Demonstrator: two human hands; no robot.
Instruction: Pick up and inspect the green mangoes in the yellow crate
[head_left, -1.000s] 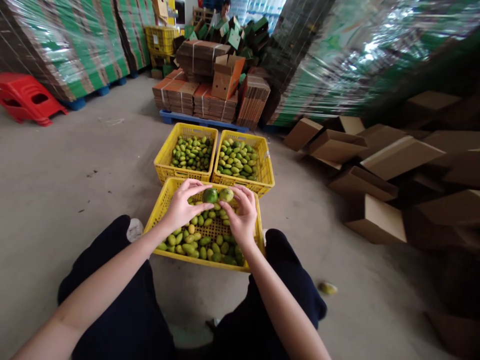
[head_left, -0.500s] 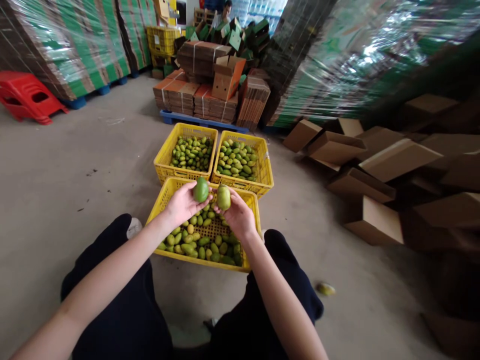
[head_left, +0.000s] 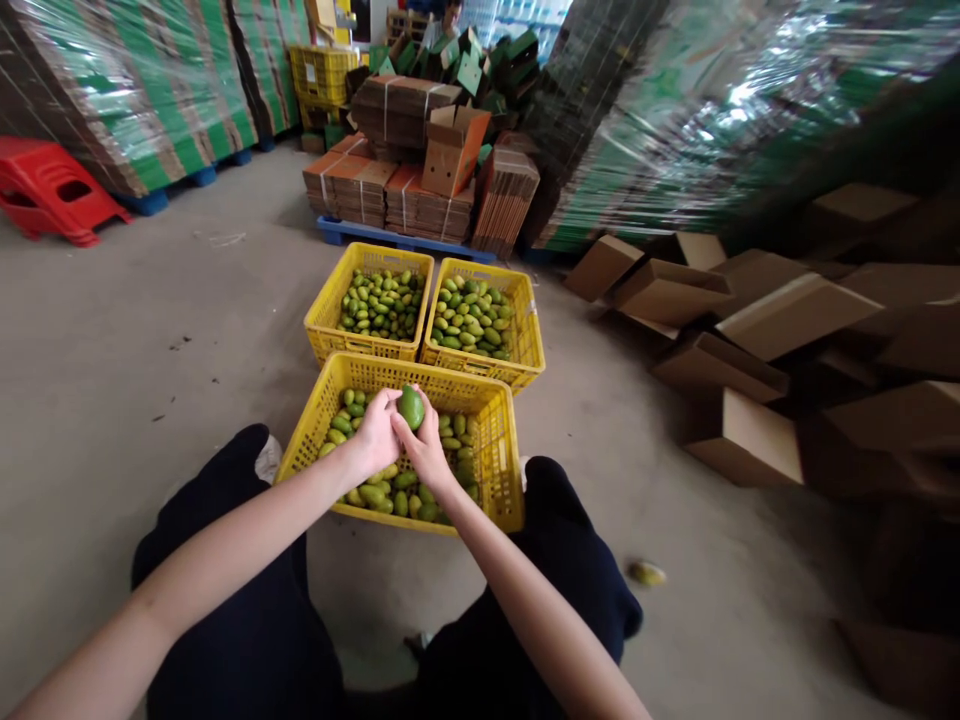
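Observation:
My left hand [head_left: 377, 436] and my right hand [head_left: 424, 446] come together over the front yellow crate [head_left: 496, 460]. Between them is one smooth green mango [head_left: 411, 407], with the fingers of both hands closed about it. Part of the fruit is hidden by the hands. Below, loose green and yellowish mangoes [head_left: 379, 492] lie in the crate, and some of its slotted floor shows. The yellowish mango from the earlier view cannot be seen in my right hand.
Behind stand two more yellow crates of mangoes, a left one [head_left: 352, 343] and a right one [head_left: 517, 374]. Cardboard boxes [head_left: 757, 435] crowd the right side. A single mango [head_left: 646, 573] lies on the floor. Flattened cartons [head_left: 427, 205] sit on a blue pallet; a red stool [head_left: 56, 190] is at left.
My right hand has moved left onto the green mango and no longer shows the yellowish mango. My left hand has shifted slightly down and right with the green one.

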